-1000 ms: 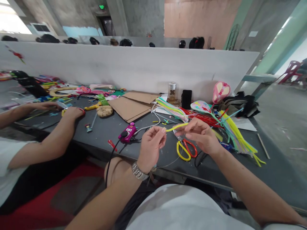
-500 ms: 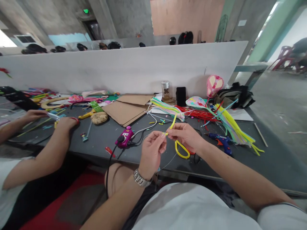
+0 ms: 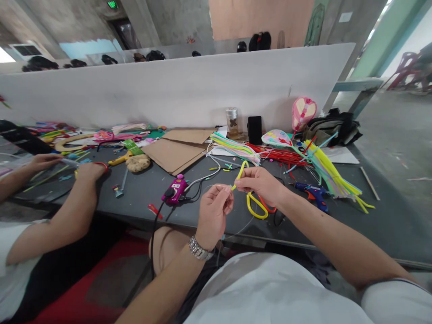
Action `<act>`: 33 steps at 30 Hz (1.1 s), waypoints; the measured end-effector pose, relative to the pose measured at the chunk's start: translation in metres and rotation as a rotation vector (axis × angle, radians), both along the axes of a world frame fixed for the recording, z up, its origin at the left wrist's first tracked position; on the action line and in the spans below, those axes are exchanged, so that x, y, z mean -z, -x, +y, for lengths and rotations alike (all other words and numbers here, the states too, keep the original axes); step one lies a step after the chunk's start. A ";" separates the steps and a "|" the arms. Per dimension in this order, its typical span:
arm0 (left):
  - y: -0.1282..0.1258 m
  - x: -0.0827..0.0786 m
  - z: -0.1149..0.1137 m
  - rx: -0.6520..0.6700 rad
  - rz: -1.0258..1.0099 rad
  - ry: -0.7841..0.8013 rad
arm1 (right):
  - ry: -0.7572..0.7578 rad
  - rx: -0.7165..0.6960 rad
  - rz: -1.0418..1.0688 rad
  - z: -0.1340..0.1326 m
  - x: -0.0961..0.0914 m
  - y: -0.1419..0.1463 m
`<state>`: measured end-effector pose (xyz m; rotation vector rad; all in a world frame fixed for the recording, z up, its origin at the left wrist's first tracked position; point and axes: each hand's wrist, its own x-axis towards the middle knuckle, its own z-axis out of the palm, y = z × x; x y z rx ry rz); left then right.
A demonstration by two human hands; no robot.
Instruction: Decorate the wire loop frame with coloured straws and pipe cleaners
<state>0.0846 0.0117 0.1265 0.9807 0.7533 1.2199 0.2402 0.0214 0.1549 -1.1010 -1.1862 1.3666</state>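
While both hands are held close together above the dark table (image 3: 378,220), the left hand (image 3: 214,211) pinches one end of a yellow pipe cleaner (image 3: 240,170) between thumb and fingertips. The right hand (image 3: 261,183) grips it just beside them, and the free end curls up above the right fingers. Yellow-handled scissors (image 3: 254,208) lie just below the right fingers.

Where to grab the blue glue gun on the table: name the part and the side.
Take the blue glue gun by its handle, from the near edge of the table: it lies flat, nozzle pointing left, handle angled toward you. The left hand and right hand pinch the yellow pipe cleaner.
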 end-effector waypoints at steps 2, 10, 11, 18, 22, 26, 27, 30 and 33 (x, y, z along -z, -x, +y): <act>0.000 0.001 0.001 -0.002 0.011 0.000 | -0.017 0.012 -0.005 0.000 0.000 0.001; 0.002 0.003 0.002 0.002 0.032 0.008 | 0.026 -0.035 -0.040 0.000 -0.001 -0.004; 0.003 0.003 0.001 0.000 0.038 0.009 | 0.043 -0.057 -0.059 0.000 -0.002 -0.005; 0.003 0.005 -0.001 0.009 0.062 0.012 | 0.099 -0.091 -0.117 0.002 -0.006 -0.008; 0.004 0.008 -0.001 0.029 0.070 0.018 | 0.097 -0.079 -0.112 0.005 -0.004 -0.004; 0.006 0.011 0.000 0.045 0.070 0.039 | 0.078 -0.075 -0.123 0.008 -0.001 -0.002; 0.007 0.011 0.000 0.049 0.073 0.041 | 0.073 -0.071 -0.128 0.009 0.000 -0.001; 0.008 0.013 0.001 0.056 0.085 0.038 | 0.051 -0.053 -0.165 0.010 0.003 0.000; 0.008 0.014 0.001 0.057 0.101 0.030 | 0.032 -0.029 -0.229 0.009 0.004 0.000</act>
